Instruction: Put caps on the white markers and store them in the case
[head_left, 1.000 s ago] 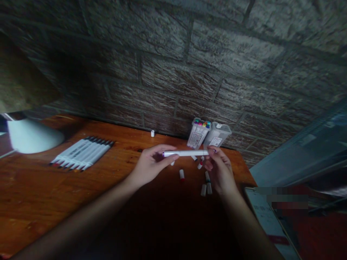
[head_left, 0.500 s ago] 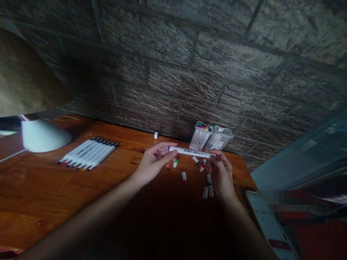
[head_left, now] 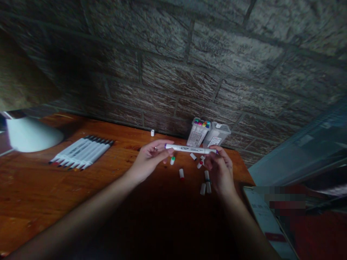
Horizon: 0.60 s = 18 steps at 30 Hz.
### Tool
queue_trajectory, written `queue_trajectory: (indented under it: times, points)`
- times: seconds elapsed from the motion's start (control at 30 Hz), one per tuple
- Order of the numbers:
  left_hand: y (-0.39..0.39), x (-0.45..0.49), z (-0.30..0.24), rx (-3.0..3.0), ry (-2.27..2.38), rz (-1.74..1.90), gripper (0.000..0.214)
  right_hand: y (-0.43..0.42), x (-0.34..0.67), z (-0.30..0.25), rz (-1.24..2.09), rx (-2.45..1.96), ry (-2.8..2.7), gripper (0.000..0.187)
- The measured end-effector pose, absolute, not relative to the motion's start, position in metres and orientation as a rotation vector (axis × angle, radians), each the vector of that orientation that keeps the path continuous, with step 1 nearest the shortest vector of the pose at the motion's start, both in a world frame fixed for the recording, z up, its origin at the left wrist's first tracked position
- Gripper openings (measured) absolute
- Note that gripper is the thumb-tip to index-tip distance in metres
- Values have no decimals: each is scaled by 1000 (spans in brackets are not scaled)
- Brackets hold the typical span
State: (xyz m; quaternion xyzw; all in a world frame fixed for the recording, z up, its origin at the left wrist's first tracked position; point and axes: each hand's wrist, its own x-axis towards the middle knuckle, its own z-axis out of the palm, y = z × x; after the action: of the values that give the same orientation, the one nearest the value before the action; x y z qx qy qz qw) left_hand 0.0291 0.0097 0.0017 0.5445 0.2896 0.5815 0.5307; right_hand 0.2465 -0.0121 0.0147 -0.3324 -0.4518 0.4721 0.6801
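A white marker [head_left: 187,148] with purple ends lies nearly level between my two hands, above the wooden table. My left hand [head_left: 148,160] pinches its left end between thumb and fingers. Round the right end close the fingers of my right hand [head_left: 222,169], with a bit of purple showing past the fingertips. Several loose marker caps lie below and about the hands, among them a green-topped cap [head_left: 172,160], a cap with a red end [head_left: 181,174] and a dark-ended cap [head_left: 193,156]. More caps [head_left: 203,189] lie beside my right hand.
A row of uncapped markers [head_left: 81,153] lies on the table [head_left: 32,187] at left, near a lamp [head_left: 29,133]. Against the stone wall stand a clear case of markers [head_left: 198,133] and another clear case [head_left: 217,135]. One white cap [head_left: 152,133] is near the wall.
The view has shifted slightly, so the table things sit a little further left and up. Both hands still hold the marker, and its purple right end shows more plainly.
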Motion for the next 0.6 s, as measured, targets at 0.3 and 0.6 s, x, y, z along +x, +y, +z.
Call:
queue_trajectory:
  times: [0.3, 0.6]
  points:
    - [12, 28, 2, 1363, 801, 1370, 30, -10, 257, 29, 1021, -774, -1014, 24]
    - [19, 21, -1, 1277, 905, 1498, 34, 44, 297, 106, 460, -950, -1195, 39]
